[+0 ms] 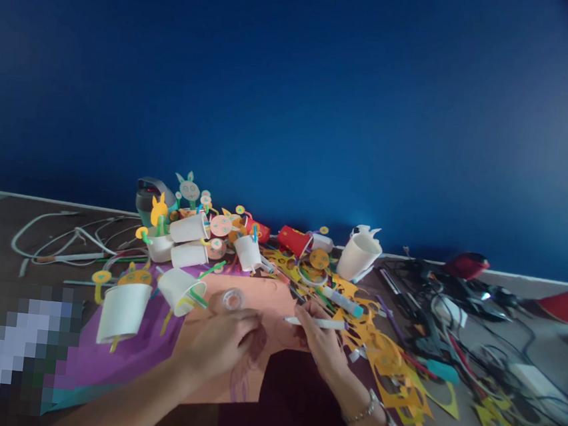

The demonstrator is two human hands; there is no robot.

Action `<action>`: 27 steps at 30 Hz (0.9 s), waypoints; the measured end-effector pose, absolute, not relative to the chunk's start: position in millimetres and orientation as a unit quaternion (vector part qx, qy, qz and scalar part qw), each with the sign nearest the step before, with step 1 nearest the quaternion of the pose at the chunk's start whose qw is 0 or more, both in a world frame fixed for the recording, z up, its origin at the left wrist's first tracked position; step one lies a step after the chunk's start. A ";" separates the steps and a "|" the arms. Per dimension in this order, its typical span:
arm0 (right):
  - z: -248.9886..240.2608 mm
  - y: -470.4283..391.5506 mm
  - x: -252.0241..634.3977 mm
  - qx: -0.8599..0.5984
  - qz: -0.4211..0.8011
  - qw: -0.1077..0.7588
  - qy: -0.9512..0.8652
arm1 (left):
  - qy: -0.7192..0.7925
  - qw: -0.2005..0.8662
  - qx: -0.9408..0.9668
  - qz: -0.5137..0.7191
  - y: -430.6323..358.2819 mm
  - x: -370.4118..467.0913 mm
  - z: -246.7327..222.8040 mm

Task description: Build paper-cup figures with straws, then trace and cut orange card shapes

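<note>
My right hand (317, 330) grips a white marker (323, 324), its tip pointing left over a sheet of peach paper (209, 360). Purple drawn lines (240, 379) show on the lower part of this sheet. Resting on the paper, my left hand (224, 341) has its fingers slightly bent and reaching right, and nothing shows in it. A roll of clear tape (232, 298) lies just beyond that hand. To the left, a white paper cup (124, 315) with paper cut-outs stands on purple paper (85, 348), and another white cup (180, 291) lies tilted beside it.
Several decorated cups (189, 228) crowd the back by the blue wall (294, 107). A white cup (359, 255) stands back right. Orange paper scraps (390, 357), a glue stick (343, 301) and tangled cables (453, 336) spread over the right side. White cords (75, 240) lie at left.
</note>
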State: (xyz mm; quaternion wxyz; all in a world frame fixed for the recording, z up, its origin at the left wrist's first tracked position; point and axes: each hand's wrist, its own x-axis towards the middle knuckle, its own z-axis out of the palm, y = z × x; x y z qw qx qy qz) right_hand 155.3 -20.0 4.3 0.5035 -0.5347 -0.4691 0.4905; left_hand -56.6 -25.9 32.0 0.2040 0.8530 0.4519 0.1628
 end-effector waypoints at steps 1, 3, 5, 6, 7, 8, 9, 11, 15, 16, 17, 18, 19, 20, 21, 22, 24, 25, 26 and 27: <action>1.7 -18.0 156.2 -0.543 0.473 0.499 -0.482 | 0.451 0.202 0.854 0.162 -25.9 -56.6 31.9; -3.7 -13.3 158.9 -0.561 0.429 0.488 -0.513 | 0.444 0.195 0.861 0.155 -26.7 -56.4 32.3; -7.8 -9.6 161.4 -0.574 0.389 0.487 -0.531 | 0.443 0.182 0.867 0.138 -28.2 -55.9 33.6; -8.9 -8.8 162.0 -0.576 0.375 0.494 -0.533 | 0.443 0.175 0.870 0.128 -29.1 -55.4 34.3; -9.2 -8.7 162.1 -0.572 0.369 0.503 -0.533 | 0.444 0.168 0.872 0.119 -29.9 -55.0 35.0; -8.6 -9.3 161.8 -0.564 0.371 0.513 -0.530 | 0.444 0.163 0.874 0.113 -30.6 -54.5 35.4; -7.3 -10.3 161.0 -0.553 0.382 0.519 -0.528 | 0.442 0.159 0.876 0.109 -31.2 -54.2 35.7; -2.9 -12.8 158.9 -0.536 0.412 0.515 -0.527 | 0.429 0.161 0.882 0.107 -31.5 -53.9 35.0; 5.1 -14.4 156.4 -0.540 0.429 0.500 -0.524 | 0.415 0.175 0.886 0.109 -29.8 -54.0 29.9; 5.7 -13.8 156.5 -0.543 0.424 0.503 -0.523 | 0.418 0.172 0.885 0.110 -29.2 -53.8 28.6; 5.5 -13.0 156.8 -0.543 0.420 0.509 -0.519 | 0.421 0.168 0.885 0.108 -28.7 -53.5 27.7; 4.7 -12.1 157.4 -0.542 0.418 0.514 -0.517 | 0.423 0.165 0.885 0.105 -28.2 -53.0 27.4; 3.3 -11.2 158.1 -0.541 0.417 0.518 -0.515 | 0.426 0.164 0.884 0.100 -27.9 -52.4 27.8; 1.6 -10.3 158.8 -0.541 0.415 0.518 -0.517 | 0.430 0.164 0.883 0.094 -27.7 -51.8 28.9; 0.0 -9.6 159.5 -0.543 0.410 0.516 -0.520 | 0.432 0.165 0.882 0.087 -27.7 -51.1 31.0; -1.5 -9.0 160.0 -0.546 0.403 0.511 -0.528 | 0.435 0.168 0.881 0.081 -27.8 -50.5 33.7; -3.3 -8.5 159.9 -0.551 0.385 0.499 -0.547 | 0.442 0.174 0.877 0.073 -28.7 -49.7 40.7; -3.5 -8.6 159.2 -0.551 0.385 0.494 -0.551 | 0.446 0.176 0.875 0.069 -29.2 -49.5 44.3; -3.2 -8.9 158.1 -0.551 0.393 0.489 -0.549 | 0.449 0.176 0.873 0.068 -29.8 -49.5 47.6; -2.7 -9.4 156.6 -0.552 0.408 0.485 -0.542 | 0.452 0.176 0.872 0.067 -30.4 -49.5 50.3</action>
